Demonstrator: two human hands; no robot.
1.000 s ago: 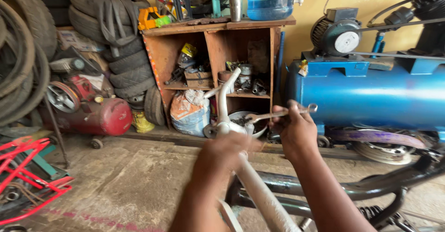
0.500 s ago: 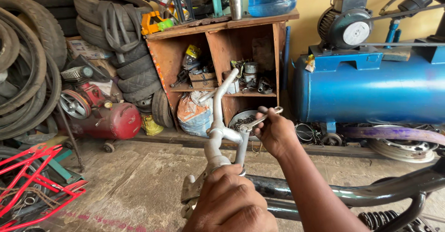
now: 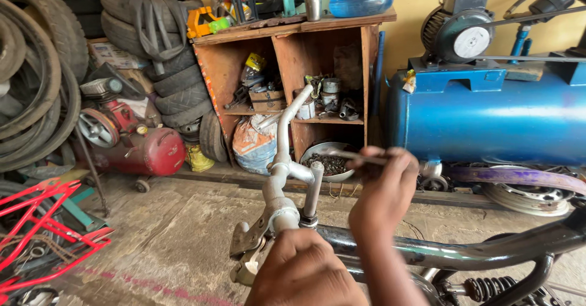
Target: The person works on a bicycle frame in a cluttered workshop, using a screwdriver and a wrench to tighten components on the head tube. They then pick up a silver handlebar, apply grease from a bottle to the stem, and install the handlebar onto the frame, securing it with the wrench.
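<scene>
A silver bicycle stem and handlebar post [image 3: 282, 184] rises from a dark bicycle frame tube [image 3: 464, 254] in front of me. My left hand [image 3: 302, 272] grips the base of the silver stem where it meets the frame. Higher up, my right hand [image 3: 384, 190] is closed on a thin metal wrench [image 3: 342, 155], which points left toward the top of the short vertical tube [image 3: 313, 190] of the stem.
A blue compressor tank [image 3: 488, 116] stands at the right. A wooden shelf [image 3: 293, 86] with tools and cans is behind, a bowl of small parts [image 3: 326, 162] below it. Stacked tyres [image 3: 146, 49], a red compressor [image 3: 146, 150] and a red frame [image 3: 43, 233] are on the left.
The view has shifted closer. My left hand slid down from the upper stem to its base. My right hand stayed on the wrench near the stem top.
</scene>
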